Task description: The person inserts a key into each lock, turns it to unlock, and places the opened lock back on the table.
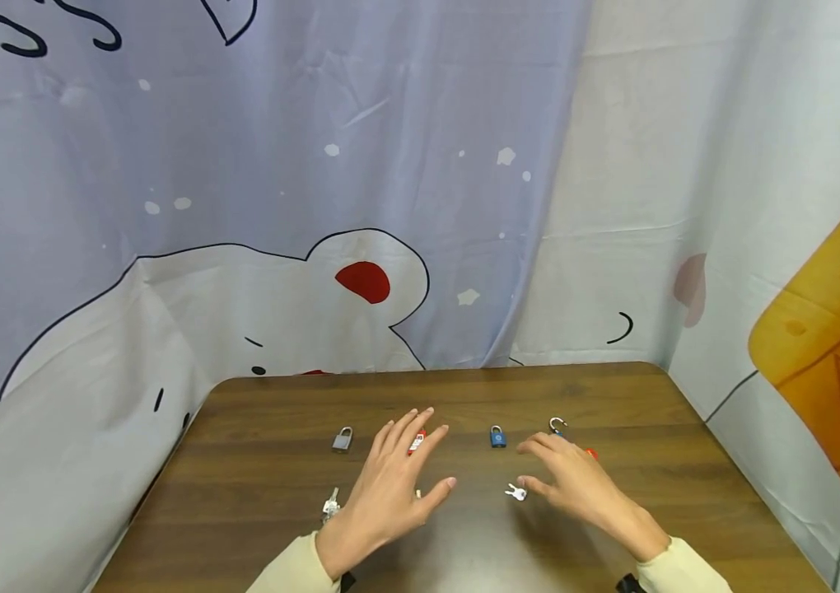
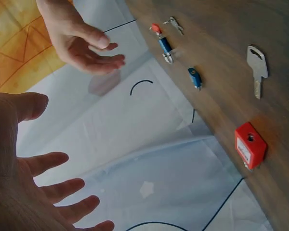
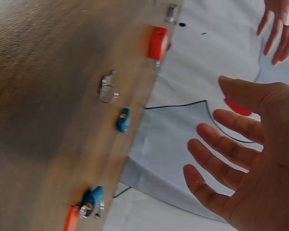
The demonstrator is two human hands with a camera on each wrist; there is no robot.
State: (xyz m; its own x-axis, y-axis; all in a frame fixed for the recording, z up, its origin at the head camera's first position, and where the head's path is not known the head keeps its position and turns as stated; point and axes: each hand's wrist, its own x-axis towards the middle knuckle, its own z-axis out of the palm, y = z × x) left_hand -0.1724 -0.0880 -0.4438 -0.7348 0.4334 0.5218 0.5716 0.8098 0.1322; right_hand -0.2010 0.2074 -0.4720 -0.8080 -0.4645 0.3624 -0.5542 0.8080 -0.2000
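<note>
My left hand [image 1: 389, 494] hovers over the table with fingers spread, holding nothing. Behind its fingers, a red padlock [image 1: 417, 442] is partly hidden; it shows whole in the left wrist view, with a single silver key [image 2: 257, 70] nearby. To the right, my right hand [image 1: 583, 486] hangs with its fingers loosely bent and nothing in them. By its thumb lie small silver keys [image 1: 516, 492]. A blue padlock [image 1: 497, 437] with its shackle down stands between the hands. Beyond the right fingers, a second blue padlock [image 3: 92, 199] has its shackle raised, with a red-headed key [image 3: 71, 219] at it.
A grey padlock [image 1: 342, 442] stands at the left of the brown wooden table [image 1: 257, 486]. Closer in, another bunch of keys [image 1: 331, 504] lies by the left wrist. A printed curtain [image 1: 450, 206] hangs right behind the table's far edge.
</note>
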